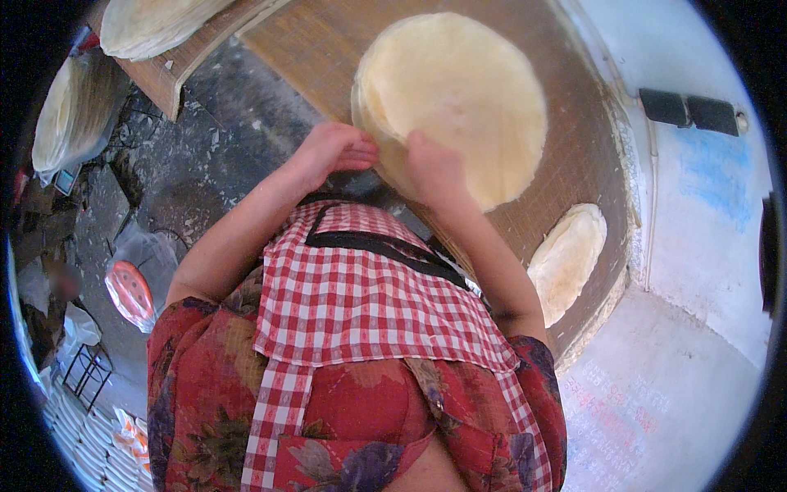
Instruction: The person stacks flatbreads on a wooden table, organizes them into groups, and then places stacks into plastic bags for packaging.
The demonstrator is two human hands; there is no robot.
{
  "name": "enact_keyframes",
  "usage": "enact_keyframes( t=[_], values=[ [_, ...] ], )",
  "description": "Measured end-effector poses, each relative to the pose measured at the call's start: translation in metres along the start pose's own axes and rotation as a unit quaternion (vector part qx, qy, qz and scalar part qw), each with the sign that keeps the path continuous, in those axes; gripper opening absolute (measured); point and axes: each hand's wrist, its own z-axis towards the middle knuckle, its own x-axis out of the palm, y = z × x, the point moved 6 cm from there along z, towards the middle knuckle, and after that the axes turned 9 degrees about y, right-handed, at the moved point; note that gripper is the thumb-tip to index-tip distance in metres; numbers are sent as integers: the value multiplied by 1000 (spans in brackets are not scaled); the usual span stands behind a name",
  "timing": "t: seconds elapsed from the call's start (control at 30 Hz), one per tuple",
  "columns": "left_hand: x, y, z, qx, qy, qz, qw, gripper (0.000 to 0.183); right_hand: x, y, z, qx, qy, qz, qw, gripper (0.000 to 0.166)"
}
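A pile of large, round, thin flatbreads (455, 86) lies on the brown table in front of me. My right hand (435, 166), blurred, is closed at the near left edge of the top flatbread, which looks lifted and bent there. Just left of it, my left hand (344, 150) is at the rim of the pile with its fingers held together. Whether those fingertips pinch a sheet cannot be made out.
A folded flatbread (567, 264) rests on the brown table (295, 46) near the wall (695, 258). More flatbreads (157, 27) are stacked on a board at upper left. A bagged stack (67, 117) stands beyond it. Plastic-wrapped red item (130, 289) sits at left above littered floor.
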Motion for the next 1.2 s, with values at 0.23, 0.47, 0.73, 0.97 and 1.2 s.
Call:
enact_keyframes(
  t=[0.23,0.47,0.73,0.97,1.2],
  values=[
    [25,-12,9,-3,134,8,991,38,-8,-2,-4,-18,-25,80,996,16],
    [32,-16,28,-1,112,-47,993,42,-15,-5,-12,66,-40,126,989,16],
    [31,-12,35,3,39,-18,999,60,-163,-144,-33,194,-88,143,967,25],
    [-6,-4,-1,49,-37,-19,998,43,-120,-40,-21,105,-86,-63,989,11],
    [-7,-3,0,72,-34,-1,997,49,-5,11,-3,22,-55,-56,997,12]
  ],
)
